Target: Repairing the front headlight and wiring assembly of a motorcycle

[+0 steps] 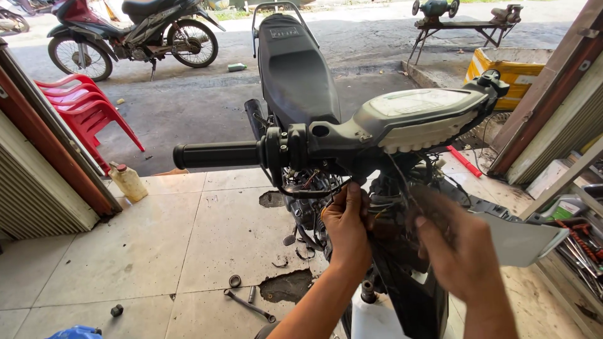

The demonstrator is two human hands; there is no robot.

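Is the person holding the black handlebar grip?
No, both the left hand and the right hand are down among the wires under the handlebar, and the black handlebar grip sticks out untouched.

Motorcycle (295,69) stands mid-frame, seat pointing away toward the street, handlebar (217,155) crossing in front with the instrument housing (427,113) at its right end. Both hands sit below the bar among the wiring — left hand (347,229) just under the switch cluster, right hand (458,251) to its right, nearer the camera. On the floor left of the bike: bottle (129,182) near the doorway, wrench (250,306) and small ring (235,280) close by the left forearm. Stacked chairs (85,107) far left; second motorcycle (132,31) behind them across the pavement. Bench grinder stand (461,22) back right — tool rack (578,245) at right edge
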